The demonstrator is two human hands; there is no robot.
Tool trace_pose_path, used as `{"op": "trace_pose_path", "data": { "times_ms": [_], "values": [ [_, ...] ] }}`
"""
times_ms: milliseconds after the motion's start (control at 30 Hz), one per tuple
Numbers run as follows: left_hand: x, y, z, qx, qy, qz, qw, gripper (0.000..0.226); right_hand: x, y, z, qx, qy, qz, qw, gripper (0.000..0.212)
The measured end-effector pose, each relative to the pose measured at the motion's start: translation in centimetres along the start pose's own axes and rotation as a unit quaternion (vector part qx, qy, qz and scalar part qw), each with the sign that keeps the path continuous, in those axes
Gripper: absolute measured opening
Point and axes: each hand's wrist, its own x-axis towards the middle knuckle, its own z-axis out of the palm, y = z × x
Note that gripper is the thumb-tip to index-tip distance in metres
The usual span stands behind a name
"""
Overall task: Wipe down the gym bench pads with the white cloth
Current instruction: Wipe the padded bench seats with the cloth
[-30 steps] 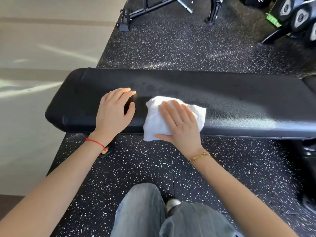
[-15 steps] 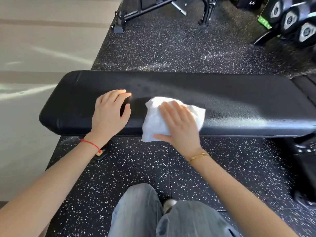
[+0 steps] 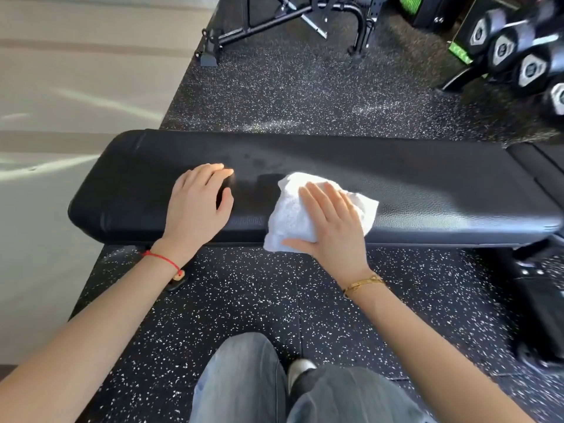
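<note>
head view: the right hand (image 3: 331,222) lies flat with straight fingers spread on the white cloth (image 3: 293,212), pressing it onto the long bench pad (image 3: 427,193). the cloth is bunched under the palm, with its near corner hanging over the pad's front edge just below the thumb. the left hand (image 3: 197,206) rests on the same pad, well to the left of the cloth, fingers relaxed and slightly bent, holding nothing; it looks like a brace. between the two hands the pad shows a duller patch, possibly damp, though that is hard to tell. a second pad (image 3: 540,160) starts beyond the right hand, at the picture's right edge, and appears untouched.

the step in hand seems to be wiping the main pad. to do it well, keep the palm flat and the pressure even, run long overlapping strokes away from the left hand toward the far right end, cover the far edge and the front lip too, and refold the cloth if it bunches.
</note>
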Motion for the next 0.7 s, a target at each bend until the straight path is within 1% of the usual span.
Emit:
{"op": "trace_pose_path", "data": {
  "times_ms": [100, 167, 300, 433, 567, 700],
  "values": [
    [0.2, 0.9, -0.2, -0.013, 0.003, -0.015, 1.0, 0.037, -1.2, 1.9, -0.4, -0.01, -0.002, -0.011, 1.0, 0.09],
    [0.4, 2.4, -0.2, -0.022, 0.007, -0.015, 1.0, 0.036, -2.9, 4.2, -1.0, -0.035, -0.004, 0.01, 0.999, 0.09],
    [1.1, 6.4, 0.3, -0.049, -0.011, 0.016, 0.999, 0.039, -5.3, 9.6, -2.6, -0.049, -0.03, 0.058, 0.997, 0.095],
    [1.6, 10.6, 1.4, -0.07, -0.039, 0.035, 0.996, 0.041, -5.2, 11.5, -2.9, -0.054, -0.057, 0.047, 0.996, 0.094],
    [2.4, 13.7, 2.2, -0.07, -0.047, 0.021, 0.996, 0.042, -5.2, 11.6, -2.5, -0.072, -0.036, 0.032, 0.996, 0.092],
    [3.4, 16.5, 3.2, -0.062, -0.03, -0.003, 0.998, 0.041, -5.8, 13.1, -2.6, -0.072, 0.009, 0.008, 0.997, 0.088]
  ]
}}
